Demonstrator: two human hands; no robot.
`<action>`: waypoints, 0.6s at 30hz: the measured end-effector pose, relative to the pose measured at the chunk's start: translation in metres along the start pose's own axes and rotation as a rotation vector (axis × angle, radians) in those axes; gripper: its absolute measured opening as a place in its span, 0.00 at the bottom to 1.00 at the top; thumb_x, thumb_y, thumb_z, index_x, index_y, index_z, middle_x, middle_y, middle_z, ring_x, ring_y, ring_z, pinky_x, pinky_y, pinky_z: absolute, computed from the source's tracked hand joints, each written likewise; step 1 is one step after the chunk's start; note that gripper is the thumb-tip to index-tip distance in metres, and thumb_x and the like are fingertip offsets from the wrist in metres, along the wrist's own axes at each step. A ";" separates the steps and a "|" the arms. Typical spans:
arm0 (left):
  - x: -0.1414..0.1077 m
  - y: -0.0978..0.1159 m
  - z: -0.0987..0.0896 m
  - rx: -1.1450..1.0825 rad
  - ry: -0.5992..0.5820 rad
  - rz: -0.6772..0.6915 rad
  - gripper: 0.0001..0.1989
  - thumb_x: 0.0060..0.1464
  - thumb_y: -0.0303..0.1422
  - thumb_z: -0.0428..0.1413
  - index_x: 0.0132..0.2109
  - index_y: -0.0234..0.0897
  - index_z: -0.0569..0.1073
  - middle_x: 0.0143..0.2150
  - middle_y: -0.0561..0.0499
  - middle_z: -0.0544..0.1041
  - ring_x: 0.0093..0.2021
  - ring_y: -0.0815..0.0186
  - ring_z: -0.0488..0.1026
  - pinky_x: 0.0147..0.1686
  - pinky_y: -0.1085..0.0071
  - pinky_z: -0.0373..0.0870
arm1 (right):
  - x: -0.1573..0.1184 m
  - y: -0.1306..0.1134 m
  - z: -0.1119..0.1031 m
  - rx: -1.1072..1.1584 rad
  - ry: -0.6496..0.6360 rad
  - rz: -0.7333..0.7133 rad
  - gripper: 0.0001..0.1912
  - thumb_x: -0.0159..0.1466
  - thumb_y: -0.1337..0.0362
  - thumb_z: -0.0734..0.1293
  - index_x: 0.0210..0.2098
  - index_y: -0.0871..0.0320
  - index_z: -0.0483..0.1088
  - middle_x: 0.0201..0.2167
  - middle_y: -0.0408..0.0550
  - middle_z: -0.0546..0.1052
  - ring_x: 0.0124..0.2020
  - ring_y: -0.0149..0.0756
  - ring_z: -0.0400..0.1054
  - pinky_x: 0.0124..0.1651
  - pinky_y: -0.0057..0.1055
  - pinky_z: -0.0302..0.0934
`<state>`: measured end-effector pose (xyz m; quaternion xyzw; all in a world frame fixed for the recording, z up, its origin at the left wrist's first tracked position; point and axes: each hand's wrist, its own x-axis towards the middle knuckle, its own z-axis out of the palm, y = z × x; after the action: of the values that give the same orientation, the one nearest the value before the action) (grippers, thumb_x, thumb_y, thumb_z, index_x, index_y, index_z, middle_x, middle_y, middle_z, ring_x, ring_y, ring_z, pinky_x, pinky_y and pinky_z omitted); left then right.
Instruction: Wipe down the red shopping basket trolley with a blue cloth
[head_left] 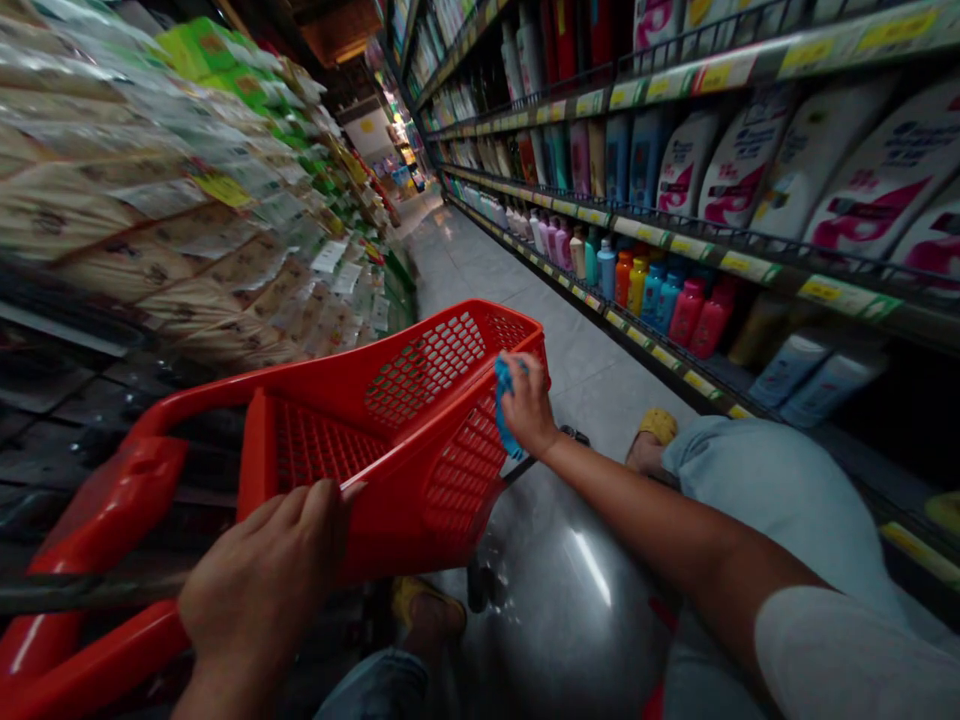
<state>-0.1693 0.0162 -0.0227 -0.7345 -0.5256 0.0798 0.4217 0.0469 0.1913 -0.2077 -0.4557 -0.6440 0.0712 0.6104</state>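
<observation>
A red plastic shopping cart (390, 480) with slotted mesh sides stands tilted across the view, its basket empty where I can see in. My left hand (266, 570) is closed on the cart's near rim, close to the handle end, with the thumb lying along the edge. At the far corner of the same side, my right hand (531, 405) grips a crumpled blue cloth (505, 405) and presses it against the cart's outer side near the rim. Part of the cloth hangs below the fingers.
Shelves on the right carry several rows of shampoo bottles (750, 150) and small coloured bottles (637, 285). Stacked plastic-wrapped packs (187, 200) rise on the left. The tiled aisle floor (457, 255) runs between them. My yellow shoes (658, 425) are beside the cart.
</observation>
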 end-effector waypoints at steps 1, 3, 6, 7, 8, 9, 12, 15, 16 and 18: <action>-0.001 0.001 -0.001 0.001 -0.002 -0.005 0.18 0.68 0.39 0.45 0.29 0.41 0.66 0.24 0.49 0.71 0.29 0.59 0.68 0.30 0.64 0.52 | 0.006 0.011 -0.001 0.006 0.093 0.118 0.35 0.63 0.76 0.57 0.69 0.56 0.55 0.59 0.58 0.62 0.63 0.45 0.60 0.67 0.48 0.60; 0.000 0.002 -0.001 -0.006 0.010 -0.019 0.18 0.68 0.38 0.45 0.29 0.41 0.66 0.24 0.49 0.70 0.29 0.59 0.68 0.29 0.65 0.51 | 0.011 0.022 -0.002 0.009 0.215 0.276 0.35 0.63 0.76 0.56 0.70 0.60 0.52 0.59 0.61 0.60 0.64 0.46 0.60 0.67 0.49 0.60; 0.004 0.004 -0.001 -0.050 0.048 -0.031 0.16 0.67 0.37 0.46 0.30 0.41 0.67 0.25 0.50 0.70 0.28 0.60 0.67 0.28 0.65 0.49 | -0.010 0.010 0.001 0.006 0.097 0.152 0.38 0.63 0.76 0.57 0.72 0.57 0.50 0.60 0.60 0.60 0.65 0.46 0.59 0.67 0.47 0.60; 0.006 0.004 0.000 -0.062 0.055 -0.036 0.16 0.67 0.37 0.46 0.29 0.41 0.67 0.25 0.50 0.70 0.28 0.60 0.67 0.28 0.65 0.50 | -0.021 0.004 0.003 0.010 0.008 0.040 0.39 0.63 0.76 0.58 0.72 0.54 0.50 0.60 0.58 0.61 0.64 0.44 0.60 0.67 0.45 0.61; 0.007 0.003 0.000 -0.069 0.061 -0.041 0.17 0.67 0.37 0.46 0.29 0.41 0.66 0.24 0.50 0.70 0.28 0.60 0.66 0.28 0.65 0.50 | -0.031 0.000 0.004 0.016 -0.064 -0.078 0.39 0.63 0.76 0.59 0.71 0.51 0.51 0.59 0.56 0.63 0.63 0.43 0.61 0.67 0.43 0.61; 0.008 0.003 0.000 -0.072 0.065 -0.047 0.17 0.68 0.38 0.46 0.29 0.41 0.66 0.24 0.50 0.69 0.27 0.60 0.66 0.27 0.65 0.50 | -0.038 0.000 0.005 0.016 -0.107 -0.145 0.38 0.63 0.76 0.59 0.71 0.49 0.52 0.58 0.54 0.64 0.62 0.41 0.62 0.67 0.42 0.61; 0.009 0.003 -0.001 -0.060 0.067 -0.056 0.18 0.68 0.38 0.45 0.28 0.41 0.65 0.24 0.51 0.69 0.27 0.60 0.65 0.27 0.66 0.50 | -0.038 0.019 0.006 -0.008 0.012 0.062 0.36 0.62 0.77 0.58 0.69 0.54 0.54 0.58 0.56 0.62 0.61 0.42 0.62 0.66 0.43 0.62; 0.011 0.007 -0.003 -0.024 0.052 -0.047 0.17 0.68 0.38 0.46 0.29 0.41 0.65 0.24 0.50 0.70 0.28 0.61 0.67 0.27 0.65 0.51 | -0.028 0.031 0.008 -0.001 0.227 0.424 0.35 0.61 0.76 0.57 0.67 0.62 0.52 0.59 0.62 0.60 0.63 0.45 0.59 0.65 0.50 0.60; 0.012 0.008 -0.004 -0.010 0.039 -0.045 0.17 0.68 0.38 0.46 0.29 0.41 0.65 0.24 0.50 0.70 0.28 0.61 0.67 0.27 0.65 0.52 | -0.031 0.026 0.010 0.016 0.249 0.435 0.33 0.61 0.76 0.57 0.66 0.62 0.54 0.58 0.63 0.60 0.63 0.46 0.59 0.65 0.51 0.59; 0.014 0.011 -0.005 0.015 0.006 -0.059 0.17 0.68 0.38 0.46 0.29 0.41 0.65 0.24 0.51 0.70 0.28 0.61 0.67 0.27 0.65 0.53 | -0.048 0.007 0.015 0.066 0.186 0.306 0.28 0.61 0.75 0.59 0.61 0.60 0.59 0.56 0.61 0.62 0.62 0.46 0.60 0.64 0.50 0.60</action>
<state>-0.1527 0.0238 -0.0225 -0.7156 -0.5452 0.0691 0.4311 0.0297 0.1700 -0.2507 -0.5327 -0.5052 0.1416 0.6640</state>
